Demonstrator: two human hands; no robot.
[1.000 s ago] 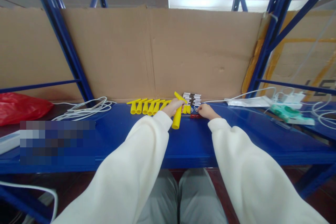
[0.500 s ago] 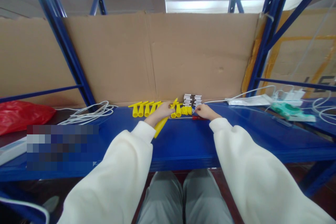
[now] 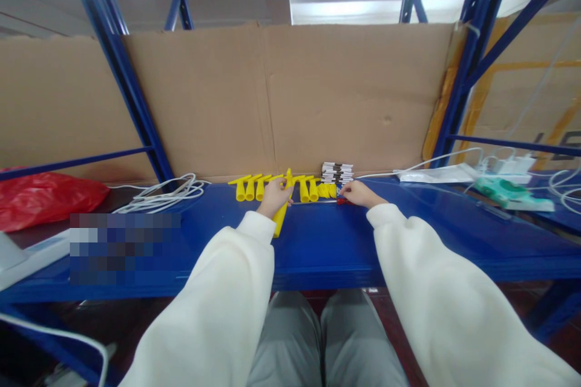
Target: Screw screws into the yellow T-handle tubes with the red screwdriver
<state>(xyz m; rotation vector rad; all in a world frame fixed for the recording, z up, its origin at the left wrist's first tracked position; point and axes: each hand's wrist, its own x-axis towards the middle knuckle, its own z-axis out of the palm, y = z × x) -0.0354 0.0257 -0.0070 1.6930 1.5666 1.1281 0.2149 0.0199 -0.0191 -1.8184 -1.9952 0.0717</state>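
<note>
While left hand (image 3: pixel 273 196) grips yellow plastic T-shaped piece (image 3: pixel 280 221), piece has turned straighter, suggesting repositioning; right hand (image 3: pixel 358 192) narrowed at red-handled thin-shafted tool (image 3: pixel 343 201), hold unclear.

l hand (image 3: pixel 274 195) grips yellow pc (image 3: pixel 280 222) (r hand (image 3: pixel 358 193) nr red handle (image 3: pixel 341 201)).

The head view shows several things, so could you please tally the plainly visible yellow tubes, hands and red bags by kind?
Yellow tubes in a row: 5, though the hand before them may hide more
Held yellow tube: 1
Hands: 2, the left hand and the right hand
Red bag: 1
Total: 9
</note>
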